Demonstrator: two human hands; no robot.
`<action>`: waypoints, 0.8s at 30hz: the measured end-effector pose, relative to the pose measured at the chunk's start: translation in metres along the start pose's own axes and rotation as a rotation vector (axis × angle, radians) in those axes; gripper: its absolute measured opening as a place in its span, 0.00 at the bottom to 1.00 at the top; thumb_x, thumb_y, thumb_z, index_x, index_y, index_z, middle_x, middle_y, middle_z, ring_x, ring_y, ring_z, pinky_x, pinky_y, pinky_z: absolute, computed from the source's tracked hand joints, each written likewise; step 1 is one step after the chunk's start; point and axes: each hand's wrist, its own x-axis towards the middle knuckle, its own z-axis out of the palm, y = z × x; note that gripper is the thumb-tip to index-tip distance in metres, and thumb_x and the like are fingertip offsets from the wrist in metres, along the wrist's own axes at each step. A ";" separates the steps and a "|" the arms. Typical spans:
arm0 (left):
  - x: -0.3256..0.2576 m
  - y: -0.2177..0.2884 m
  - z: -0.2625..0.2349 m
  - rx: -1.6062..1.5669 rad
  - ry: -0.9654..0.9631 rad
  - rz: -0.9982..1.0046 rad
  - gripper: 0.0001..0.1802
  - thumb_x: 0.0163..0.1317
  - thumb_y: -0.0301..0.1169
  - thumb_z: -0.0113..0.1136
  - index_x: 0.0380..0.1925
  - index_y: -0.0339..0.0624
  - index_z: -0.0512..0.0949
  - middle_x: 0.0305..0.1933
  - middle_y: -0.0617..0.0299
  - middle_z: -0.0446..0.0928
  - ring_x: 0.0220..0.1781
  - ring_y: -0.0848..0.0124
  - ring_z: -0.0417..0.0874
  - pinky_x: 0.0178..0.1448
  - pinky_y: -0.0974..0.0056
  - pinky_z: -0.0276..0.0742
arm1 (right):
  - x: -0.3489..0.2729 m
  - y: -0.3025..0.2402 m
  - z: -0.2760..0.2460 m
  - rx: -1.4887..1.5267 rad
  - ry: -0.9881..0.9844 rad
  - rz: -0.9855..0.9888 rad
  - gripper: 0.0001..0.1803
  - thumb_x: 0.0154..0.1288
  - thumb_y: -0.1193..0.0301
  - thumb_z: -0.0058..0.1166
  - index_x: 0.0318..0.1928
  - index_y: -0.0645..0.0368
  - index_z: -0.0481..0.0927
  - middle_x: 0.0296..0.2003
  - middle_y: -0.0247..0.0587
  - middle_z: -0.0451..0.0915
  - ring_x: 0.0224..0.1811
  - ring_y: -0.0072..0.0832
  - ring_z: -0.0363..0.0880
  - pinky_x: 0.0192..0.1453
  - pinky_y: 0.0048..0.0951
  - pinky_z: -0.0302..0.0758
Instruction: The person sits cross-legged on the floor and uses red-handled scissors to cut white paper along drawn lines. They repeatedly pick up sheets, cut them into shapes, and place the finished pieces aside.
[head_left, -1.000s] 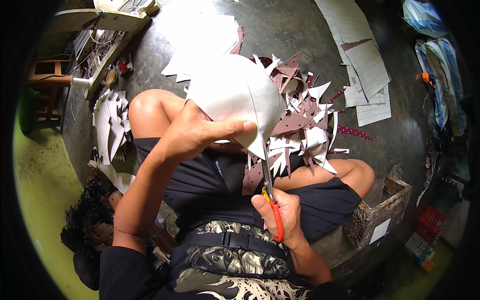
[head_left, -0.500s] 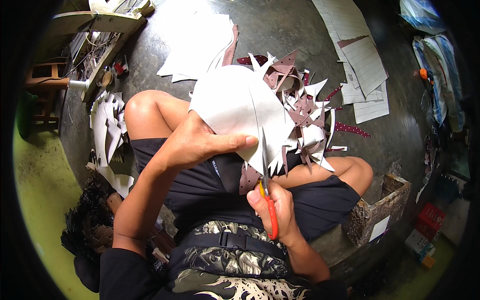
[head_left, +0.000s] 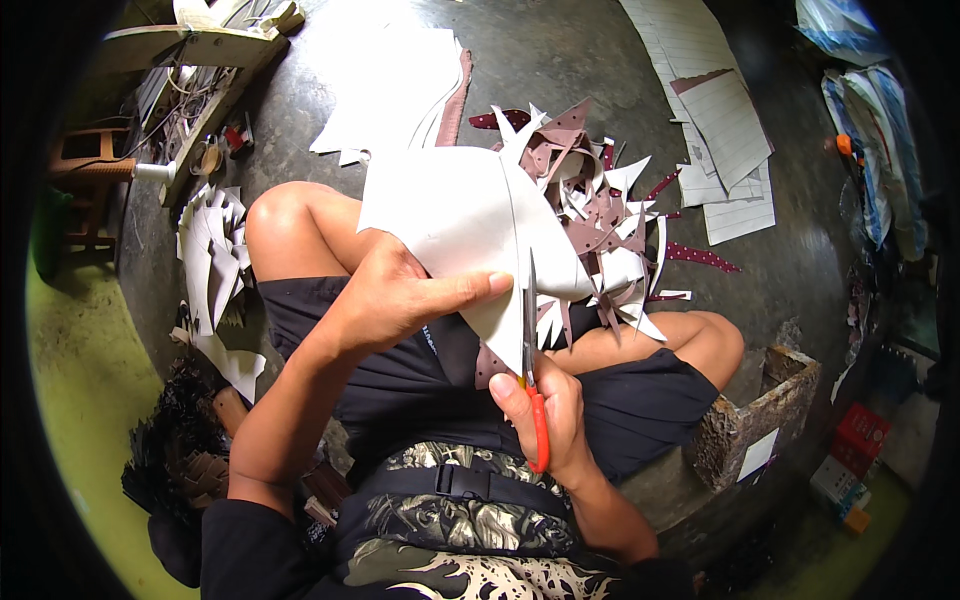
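My left hand (head_left: 415, 290) grips a white sheet (head_left: 445, 200) of bendable material over my lap, thumb lying on top and the fingers hidden beneath. A thin curved line runs down the sheet near its right side. In my right hand (head_left: 550, 415) is a pair of scissors (head_left: 531, 330) with red handles, blades pointing away from me. The blades lie along that line, just right of my left thumb, and the strip on their right bends down and away. Beyond it lies a heap of pointed offcuts (head_left: 605, 225), white, mauve with dots and dark red with dots.
White sheets (head_left: 390, 90) with a mauve edge lie ahead on the dark floor, lined sheets (head_left: 725, 130) at far right. Left of my knee is a stack of white cut pieces (head_left: 212, 260). A rough box (head_left: 755, 425) stands by my right knee, a wooden frame (head_left: 210, 110) at upper left.
The white sheet has turned and tilted, its far edge now lower and flatter. The scissor blades sit a little farther along the line, and the strip right of them hangs more separate.
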 end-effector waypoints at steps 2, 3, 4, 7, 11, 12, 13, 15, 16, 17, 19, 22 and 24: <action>-0.001 0.000 0.000 0.046 -0.016 0.030 0.30 0.63 0.24 0.75 0.64 0.32 0.74 0.54 0.60 0.82 0.55 0.71 0.84 0.60 0.63 0.82 | 0.002 0.000 0.002 0.040 0.004 -0.015 0.19 0.73 0.60 0.66 0.36 0.64 0.77 0.21 0.44 0.75 0.22 0.31 0.73 0.31 0.35 0.73; -0.002 0.000 0.000 0.070 -0.020 0.037 0.31 0.63 0.21 0.74 0.65 0.33 0.73 0.54 0.60 0.82 0.56 0.70 0.84 0.60 0.62 0.81 | 0.003 0.000 0.002 0.064 0.002 -0.005 0.19 0.73 0.60 0.65 0.36 0.64 0.76 0.21 0.45 0.75 0.22 0.32 0.73 0.31 0.35 0.73; -0.002 -0.001 0.000 0.043 -0.008 0.025 0.32 0.63 0.22 0.74 0.65 0.33 0.73 0.54 0.60 0.82 0.55 0.70 0.84 0.60 0.62 0.82 | 0.003 0.000 0.003 0.061 -0.003 -0.019 0.19 0.73 0.60 0.65 0.36 0.64 0.77 0.21 0.45 0.76 0.22 0.32 0.73 0.31 0.35 0.73; -0.002 -0.001 0.001 -0.017 0.008 0.003 0.33 0.62 0.22 0.75 0.66 0.33 0.72 0.54 0.60 0.82 0.55 0.70 0.84 0.60 0.62 0.82 | 0.002 0.002 0.003 0.066 -0.019 -0.005 0.19 0.73 0.60 0.66 0.37 0.64 0.77 0.21 0.45 0.76 0.22 0.32 0.74 0.31 0.35 0.73; -0.002 0.002 -0.001 0.019 -0.013 -0.009 0.33 0.62 0.23 0.76 0.66 0.33 0.72 0.53 0.60 0.82 0.55 0.70 0.84 0.60 0.62 0.82 | -0.001 0.004 0.004 0.074 0.002 0.007 0.19 0.73 0.60 0.66 0.35 0.64 0.77 0.20 0.44 0.75 0.21 0.31 0.73 0.30 0.34 0.73; -0.003 0.004 -0.001 0.043 -0.013 -0.016 0.33 0.62 0.23 0.76 0.66 0.33 0.72 0.53 0.60 0.82 0.55 0.70 0.84 0.60 0.62 0.82 | -0.001 0.003 0.005 0.081 0.011 0.038 0.19 0.73 0.60 0.66 0.34 0.63 0.77 0.20 0.43 0.75 0.20 0.30 0.72 0.29 0.34 0.73; -0.003 0.004 -0.001 0.055 -0.018 -0.035 0.33 0.62 0.23 0.76 0.66 0.33 0.72 0.53 0.60 0.82 0.55 0.70 0.84 0.60 0.62 0.82 | -0.003 0.003 0.005 0.070 0.013 0.042 0.19 0.73 0.61 0.66 0.33 0.63 0.77 0.20 0.43 0.75 0.20 0.30 0.72 0.29 0.34 0.72; -0.004 0.006 0.000 0.081 -0.005 -0.086 0.33 0.62 0.23 0.76 0.66 0.33 0.72 0.53 0.60 0.82 0.55 0.70 0.84 0.60 0.62 0.82 | -0.006 0.001 0.004 0.054 0.014 0.122 0.19 0.73 0.61 0.66 0.32 0.63 0.78 0.19 0.42 0.74 0.20 0.29 0.72 0.28 0.33 0.72; -0.004 0.005 0.003 -0.035 0.012 -0.029 0.30 0.63 0.25 0.76 0.63 0.33 0.74 0.52 0.61 0.83 0.55 0.71 0.84 0.60 0.63 0.81 | -0.007 0.000 0.004 0.059 0.012 0.117 0.19 0.72 0.61 0.66 0.31 0.63 0.78 0.18 0.42 0.74 0.19 0.28 0.71 0.28 0.33 0.72; -0.005 0.002 0.007 -0.147 0.052 0.016 0.27 0.64 0.26 0.75 0.61 0.33 0.77 0.52 0.61 0.83 0.54 0.72 0.84 0.59 0.64 0.81 | -0.008 0.000 0.004 0.064 0.008 0.122 0.19 0.72 0.61 0.66 0.31 0.63 0.78 0.18 0.41 0.74 0.19 0.28 0.71 0.27 0.33 0.71; -0.004 0.000 0.010 -0.227 0.103 0.059 0.24 0.66 0.27 0.75 0.59 0.32 0.79 0.51 0.61 0.84 0.54 0.73 0.83 0.59 0.64 0.80 | -0.006 0.001 0.004 0.052 0.011 0.086 0.19 0.72 0.61 0.66 0.32 0.64 0.78 0.18 0.40 0.74 0.19 0.27 0.71 0.27 0.33 0.71; -0.003 -0.005 0.012 -0.143 0.104 0.058 0.24 0.66 0.26 0.74 0.60 0.32 0.78 0.54 0.60 0.84 0.55 0.73 0.83 0.60 0.64 0.80 | 0.000 0.002 0.007 0.023 0.036 -0.019 0.19 0.74 0.60 0.63 0.35 0.65 0.80 0.19 0.37 0.75 0.20 0.23 0.71 0.27 0.30 0.71; -0.003 -0.008 0.014 -0.104 0.062 0.062 0.26 0.66 0.26 0.74 0.62 0.32 0.77 0.55 0.60 0.83 0.56 0.73 0.83 0.60 0.64 0.80 | 0.005 0.003 0.008 0.032 0.059 -0.072 0.20 0.77 0.57 0.58 0.39 0.66 0.83 0.22 0.32 0.77 0.20 0.16 0.72 0.26 0.24 0.70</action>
